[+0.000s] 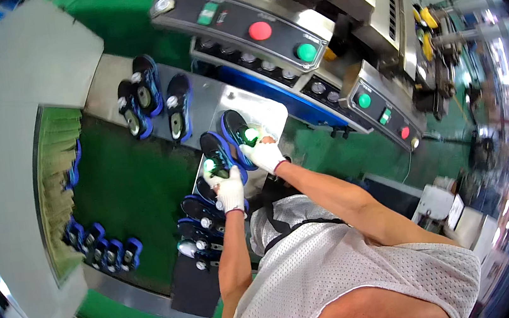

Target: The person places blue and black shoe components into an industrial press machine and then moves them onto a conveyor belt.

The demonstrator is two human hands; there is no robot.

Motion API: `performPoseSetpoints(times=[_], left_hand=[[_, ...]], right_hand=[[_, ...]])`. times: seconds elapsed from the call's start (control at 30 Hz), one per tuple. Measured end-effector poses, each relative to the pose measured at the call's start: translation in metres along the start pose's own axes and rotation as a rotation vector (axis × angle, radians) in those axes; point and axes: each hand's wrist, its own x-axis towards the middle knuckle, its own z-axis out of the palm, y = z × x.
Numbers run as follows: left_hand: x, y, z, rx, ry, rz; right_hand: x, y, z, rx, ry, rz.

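White on left gloved hand (231, 193) and right gloved hand (264, 156), dark red along cuffs (280, 167). Black with blue soles on left shoe (212, 144) and right shoe (235, 124), bright green glow on each. Black and blue again on farther shoe (178, 105). Silver-grey on tabletop (269, 107). Black on control panel (231, 22), plus red button (260, 30) and green button (307, 52). Green on floor (323, 150). Pale grey, mesh-dotted, on shirt (357, 267).

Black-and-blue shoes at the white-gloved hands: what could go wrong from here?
The black-and-blue shoe at the white-gloved left hand sits close beside the second black-and-blue shoe at the white-gloved right hand; they might knock together. The bright green glow near the hands could wash out detail on them.
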Motion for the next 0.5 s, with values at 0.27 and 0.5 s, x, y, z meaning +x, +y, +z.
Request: performPoseSetpoints(times=[0.27,0.5], left_hand=[[-0.030,0.072,0.048,0.292,-0.501,0.307],[-0.170,0.116,0.150,0.431,-1.186,0.654]], right_hand=[[-0.096,0.070,-0.144,0.603,0.242,0.192],[-0.271,0.139,-0.208,1.065,0.788,0.542]])
